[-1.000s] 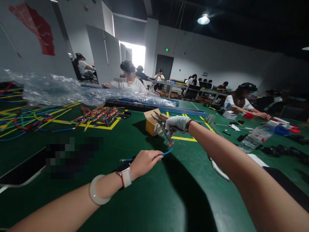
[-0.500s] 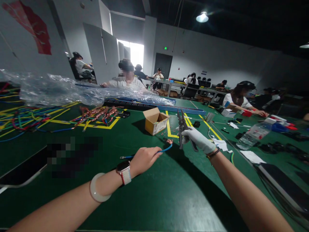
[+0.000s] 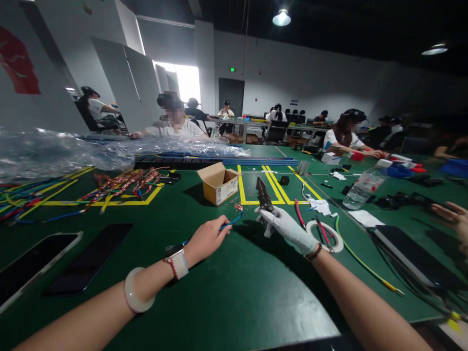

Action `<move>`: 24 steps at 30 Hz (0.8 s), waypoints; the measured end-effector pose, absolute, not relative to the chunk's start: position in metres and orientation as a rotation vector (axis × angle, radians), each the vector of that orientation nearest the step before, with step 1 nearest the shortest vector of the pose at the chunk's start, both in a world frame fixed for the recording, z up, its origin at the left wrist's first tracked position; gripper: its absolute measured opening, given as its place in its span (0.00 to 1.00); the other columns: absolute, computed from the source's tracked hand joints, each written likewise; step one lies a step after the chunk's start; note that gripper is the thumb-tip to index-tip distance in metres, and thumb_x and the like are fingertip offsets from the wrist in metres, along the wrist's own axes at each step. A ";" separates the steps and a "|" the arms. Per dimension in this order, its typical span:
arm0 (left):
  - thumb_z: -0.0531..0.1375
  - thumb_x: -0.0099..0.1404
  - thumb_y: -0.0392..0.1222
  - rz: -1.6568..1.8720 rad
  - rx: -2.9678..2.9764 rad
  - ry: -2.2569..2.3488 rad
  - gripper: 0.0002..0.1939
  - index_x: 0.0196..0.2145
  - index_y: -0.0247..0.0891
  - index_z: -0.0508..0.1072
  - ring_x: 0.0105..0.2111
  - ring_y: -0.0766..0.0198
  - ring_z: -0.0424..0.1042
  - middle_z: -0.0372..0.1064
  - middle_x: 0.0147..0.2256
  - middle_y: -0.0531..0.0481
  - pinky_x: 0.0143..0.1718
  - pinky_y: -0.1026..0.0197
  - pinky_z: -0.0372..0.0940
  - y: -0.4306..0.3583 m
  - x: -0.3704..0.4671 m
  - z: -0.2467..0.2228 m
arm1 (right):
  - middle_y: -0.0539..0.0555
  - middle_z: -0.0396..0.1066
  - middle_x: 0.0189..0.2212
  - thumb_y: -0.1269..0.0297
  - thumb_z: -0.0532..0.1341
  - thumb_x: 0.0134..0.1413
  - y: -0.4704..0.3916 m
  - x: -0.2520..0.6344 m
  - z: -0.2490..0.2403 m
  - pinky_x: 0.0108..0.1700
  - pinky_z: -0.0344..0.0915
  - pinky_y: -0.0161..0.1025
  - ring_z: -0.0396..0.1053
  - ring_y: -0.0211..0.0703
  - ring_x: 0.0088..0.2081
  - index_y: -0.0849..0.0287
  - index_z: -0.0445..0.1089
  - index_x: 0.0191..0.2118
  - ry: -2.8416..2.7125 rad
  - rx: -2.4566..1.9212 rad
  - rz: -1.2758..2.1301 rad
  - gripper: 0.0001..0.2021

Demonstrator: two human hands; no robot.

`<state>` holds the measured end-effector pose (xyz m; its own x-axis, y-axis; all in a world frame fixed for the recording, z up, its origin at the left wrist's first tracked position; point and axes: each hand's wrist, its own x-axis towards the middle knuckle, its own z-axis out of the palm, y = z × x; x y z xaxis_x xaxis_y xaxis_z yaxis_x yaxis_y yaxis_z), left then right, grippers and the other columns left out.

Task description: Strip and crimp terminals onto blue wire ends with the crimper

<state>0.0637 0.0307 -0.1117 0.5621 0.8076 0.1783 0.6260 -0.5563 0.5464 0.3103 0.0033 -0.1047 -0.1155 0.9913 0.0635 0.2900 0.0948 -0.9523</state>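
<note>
My bare left hand [image 3: 207,239] is closed on a blue wire [image 3: 232,223], whose far end points toward the middle of the table. Copper strands [image 3: 238,207] show just beyond that end. In a white glove, my right hand [image 3: 281,223] grips wire strippers [image 3: 263,194] with the jaws pointing up and away; the handles are mostly hidden by the glove. The tool and the wire are apart. An open cardboard box [image 3: 220,187] stands beyond my left hand. Right of the glove lie red-handled pliers [image 3: 324,234] and a white ring-shaped roll [image 3: 339,242].
Stripped copper wires [image 3: 126,185] and coloured cables lie at left, below clear plastic wrap [image 3: 66,151]. Two phones [image 3: 91,258] rest near my left arm. On the right are a water bottle [image 3: 365,185], a green-yellow cable [image 3: 360,263] and another person's hand [image 3: 453,219]. People sit beyond.
The view has turned right. The strippers' handles were spread and are now drawn into my gloved hand. The copper end of the wire was bushy; now the tip looks thin. A person's hand appears at right.
</note>
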 end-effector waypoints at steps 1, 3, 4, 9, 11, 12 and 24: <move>0.49 0.70 0.42 0.559 2.355 1.168 0.08 0.37 0.40 0.66 0.36 0.57 0.74 0.74 0.35 0.49 0.35 0.60 0.63 0.032 0.066 -0.111 | 0.52 0.70 0.33 0.48 0.58 0.53 0.003 0.310 -0.106 0.23 0.62 0.32 0.65 0.31 0.19 0.60 0.65 0.43 -1.551 -1.317 1.074 0.20; 0.49 0.69 0.40 0.510 2.321 1.207 0.06 0.38 0.39 0.64 0.36 0.56 0.74 0.74 0.34 0.48 0.34 0.59 0.63 0.034 0.071 -0.111 | 0.50 0.69 0.33 0.51 0.59 0.53 0.004 0.312 -0.109 0.25 0.63 0.33 0.65 0.32 0.20 0.59 0.64 0.45 -1.595 -1.353 1.002 0.19; 0.50 0.69 0.39 0.491 2.308 1.233 0.05 0.39 0.39 0.64 0.36 0.55 0.74 0.74 0.34 0.47 0.34 0.59 0.63 0.035 0.072 -0.111 | 0.50 0.68 0.33 0.52 0.58 0.54 0.004 0.313 -0.110 0.26 0.64 0.33 0.66 0.33 0.21 0.59 0.64 0.45 -1.637 -1.393 0.911 0.18; 0.50 0.69 0.44 0.566 2.261 1.249 0.11 0.45 0.39 0.66 0.41 0.53 0.74 0.74 0.42 0.43 0.39 0.57 0.64 0.038 0.068 -0.112 | 0.56 0.66 0.43 0.64 0.57 0.54 0.004 0.318 -0.112 0.41 0.66 0.38 0.69 0.43 0.41 0.57 0.65 0.50 -1.835 -1.720 0.121 0.16; 0.47 0.70 0.47 0.616 2.252 1.206 0.15 0.47 0.40 0.67 0.44 0.53 0.73 0.73 0.44 0.44 0.42 0.56 0.63 0.038 0.064 -0.113 | 0.59 0.64 0.47 0.66 0.58 0.53 0.004 0.318 -0.111 0.42 0.66 0.38 0.69 0.45 0.43 0.58 0.62 0.54 -1.825 -1.837 -0.048 0.21; 0.46 0.70 0.48 0.638 2.248 1.183 0.16 0.46 0.40 0.69 0.44 0.53 0.72 0.73 0.44 0.44 0.43 0.56 0.63 0.038 0.062 -0.113 | 0.60 0.63 0.48 0.66 0.59 0.52 0.004 0.318 -0.110 0.41 0.67 0.39 0.69 0.46 0.42 0.59 0.61 0.55 -1.813 -1.881 -0.092 0.23; 0.51 0.65 0.47 0.643 1.852 1.150 0.12 0.33 0.36 0.67 0.18 0.68 0.69 0.69 0.25 0.52 0.16 0.68 0.59 0.042 0.067 -0.118 | 0.62 0.58 0.53 0.66 0.58 0.50 0.002 0.308 -0.107 0.41 0.68 0.41 0.66 0.53 0.51 0.59 0.57 0.58 -1.777 -2.039 -0.182 0.27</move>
